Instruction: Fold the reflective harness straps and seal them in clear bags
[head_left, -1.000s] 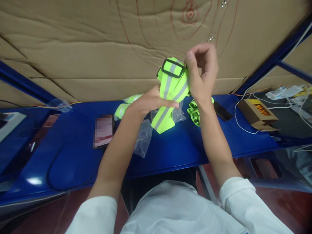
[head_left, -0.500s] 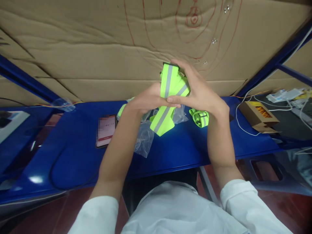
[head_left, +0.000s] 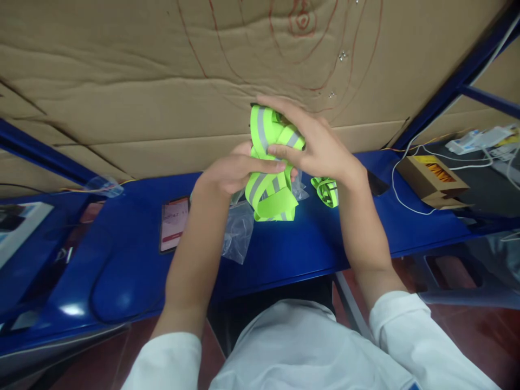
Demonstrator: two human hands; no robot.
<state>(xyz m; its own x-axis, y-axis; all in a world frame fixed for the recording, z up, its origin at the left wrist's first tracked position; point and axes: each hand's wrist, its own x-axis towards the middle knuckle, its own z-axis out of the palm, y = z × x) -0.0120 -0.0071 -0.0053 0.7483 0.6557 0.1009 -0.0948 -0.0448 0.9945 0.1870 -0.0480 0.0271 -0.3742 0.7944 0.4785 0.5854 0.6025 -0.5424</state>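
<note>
A neon-yellow reflective strap [head_left: 262,130] with a grey stripe is bunched between my two hands above the blue table. My left hand [head_left: 233,170] grips its middle from the left, thumb lying across the band. From the right, my right hand [head_left: 312,143] wraps its upper folds, fingers over the top and thumb pressing the front. Below my hands hangs a curled loop of the strap. A black piece shows at its upper left end. Another rolled reflective strap [head_left: 327,191] lies on the table by my right forearm. Under my left hand is a clear plastic bag [head_left: 238,233].
A phone [head_left: 174,223] lies left of my left forearm. On the right stand an open cardboard box [head_left: 433,181] and white cables. A clear plastic cup [head_left: 103,186] lies at the back left. Cardboard sheeting [head_left: 162,108] with red lines walls off the table's back.
The strap's hanging end has been folded up into a loop. My left thumb now presses over the band, and both hands appear slightly further left as the view shifts.
</note>
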